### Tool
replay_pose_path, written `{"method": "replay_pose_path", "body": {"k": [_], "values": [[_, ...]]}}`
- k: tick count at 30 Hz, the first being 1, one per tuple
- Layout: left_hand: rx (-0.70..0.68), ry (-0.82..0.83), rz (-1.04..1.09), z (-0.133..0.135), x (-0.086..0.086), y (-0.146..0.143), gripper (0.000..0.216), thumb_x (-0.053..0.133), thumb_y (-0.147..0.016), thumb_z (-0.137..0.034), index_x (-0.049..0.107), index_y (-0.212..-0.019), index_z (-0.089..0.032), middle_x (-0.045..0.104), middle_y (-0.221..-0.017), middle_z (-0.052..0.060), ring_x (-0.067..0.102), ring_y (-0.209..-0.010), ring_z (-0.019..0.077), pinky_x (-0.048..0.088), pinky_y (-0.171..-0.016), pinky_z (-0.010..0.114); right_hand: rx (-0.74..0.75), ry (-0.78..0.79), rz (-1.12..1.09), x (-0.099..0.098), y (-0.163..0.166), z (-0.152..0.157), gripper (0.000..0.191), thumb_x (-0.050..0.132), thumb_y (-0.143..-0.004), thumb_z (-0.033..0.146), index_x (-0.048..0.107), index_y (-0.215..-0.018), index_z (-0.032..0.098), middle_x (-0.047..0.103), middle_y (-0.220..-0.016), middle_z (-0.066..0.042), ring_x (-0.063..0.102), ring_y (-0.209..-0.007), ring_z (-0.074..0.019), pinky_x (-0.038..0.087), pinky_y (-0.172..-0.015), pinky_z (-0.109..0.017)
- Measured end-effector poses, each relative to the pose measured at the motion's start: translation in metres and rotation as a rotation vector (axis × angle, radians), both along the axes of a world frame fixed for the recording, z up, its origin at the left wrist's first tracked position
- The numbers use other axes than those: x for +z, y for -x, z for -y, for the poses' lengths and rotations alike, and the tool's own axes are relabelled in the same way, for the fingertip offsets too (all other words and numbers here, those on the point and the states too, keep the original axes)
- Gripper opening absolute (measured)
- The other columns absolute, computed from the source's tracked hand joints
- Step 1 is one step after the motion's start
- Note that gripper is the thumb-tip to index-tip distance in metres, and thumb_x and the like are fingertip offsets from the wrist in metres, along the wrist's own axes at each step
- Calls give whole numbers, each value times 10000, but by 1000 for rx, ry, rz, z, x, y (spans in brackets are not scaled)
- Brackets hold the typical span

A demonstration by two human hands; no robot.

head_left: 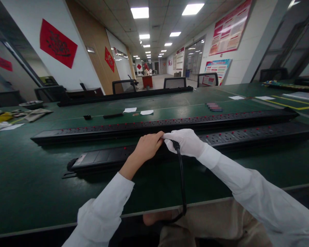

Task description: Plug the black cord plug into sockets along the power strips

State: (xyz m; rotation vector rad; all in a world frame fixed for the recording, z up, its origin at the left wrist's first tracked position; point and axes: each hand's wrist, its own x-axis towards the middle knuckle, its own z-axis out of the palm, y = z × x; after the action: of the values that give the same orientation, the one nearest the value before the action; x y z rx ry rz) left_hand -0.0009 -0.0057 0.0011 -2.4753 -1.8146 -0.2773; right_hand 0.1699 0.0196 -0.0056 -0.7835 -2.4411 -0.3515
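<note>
My bare left hand [148, 146] is closed, with thumb and fingertips pressed together against the fingertips of my right hand. Anything pinched between them is too small to make out. My right hand [187, 141], in a white dotted glove, is wrapped round the black end of a power cord [181, 175]. From there the cord hangs over the table's front edge toward my lap. Both hands are above a long black power strip [103, 158] with sockets and red dots, which they partly hide. Behind it lies a second, similar strip [105, 130].
A green table [41, 192] bears everything. Farther back are a long black bar [134, 95], a thin black piece [113, 116], a small black block [87, 117] and white paper slips [146, 112]. A bowl [31, 104] and cloth [38, 114] lie left. Chairs [175, 82] stand beyond.
</note>
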Motion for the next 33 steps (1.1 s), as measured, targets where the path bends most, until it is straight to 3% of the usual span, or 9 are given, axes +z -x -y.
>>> {"method": "replay_pose_path", "body": {"k": [33], "values": [[29, 9, -44, -1, -1, -1, 198, 334, -870, -337, 489, -953, -246, 634, -897, 26, 596, -824, 208, 417, -698, 308, -10, 21, -4, 3, 1, 4, 257, 377, -808, 306, 606, -876, 210, 610, -717, -14, 545, -663, -102, 333, -628, -206]]}}
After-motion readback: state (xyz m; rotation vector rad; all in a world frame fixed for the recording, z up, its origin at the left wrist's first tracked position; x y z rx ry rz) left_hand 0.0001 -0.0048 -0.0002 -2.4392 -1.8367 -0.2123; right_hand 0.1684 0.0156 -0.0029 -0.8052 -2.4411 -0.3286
